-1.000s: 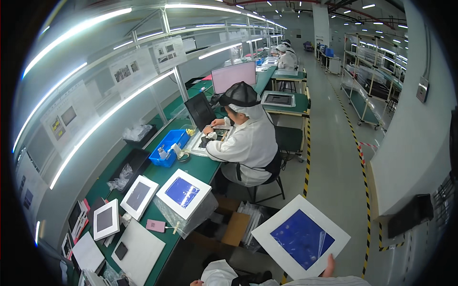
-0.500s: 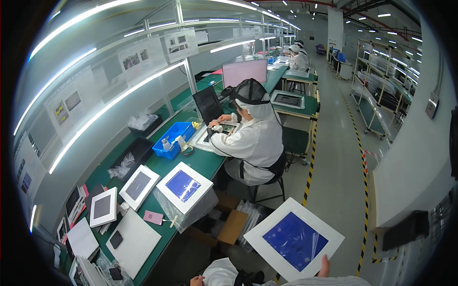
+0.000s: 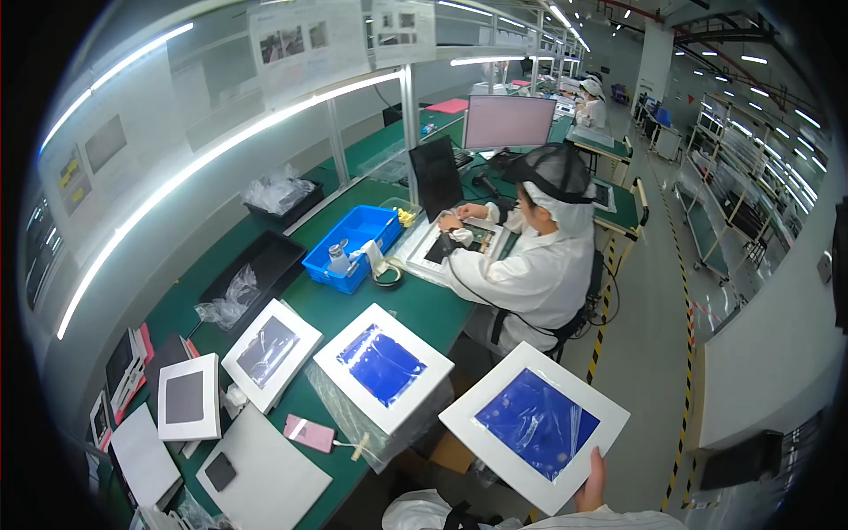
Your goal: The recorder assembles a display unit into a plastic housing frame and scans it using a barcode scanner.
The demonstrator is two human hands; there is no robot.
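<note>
My right hand (image 3: 592, 484) comes in from the lower edge. It grips the near right corner of a white-framed panel (image 3: 464, 408) whose middle is covered by shiny blue film. The panel is held tilted in the air, beyond the bench edge. My left hand is not in view. On the bench, left of the held panel, a similar white-framed blue panel (image 3: 433, 364) rests on a clear plastic-wrapped stack. Two more white frames with grey middles, one nearer (image 3: 212, 406) and one farther (image 3: 296, 327), lean further left.
A co-worker (image 3: 539, 256) in white sits at the green bench (image 3: 424, 322), hands on a framed device. Nearby stand a blue bin (image 3: 371, 228), a tape roll (image 3: 387, 274) and a black tray (image 3: 284, 265). A pink phone (image 3: 309, 434) and a grey board (image 3: 274, 468) lie closer.
My view has turned left and come nearer the bench. The held panel now appears closer to the panel on the stack. A hand at the lower edge has left the view.
</note>
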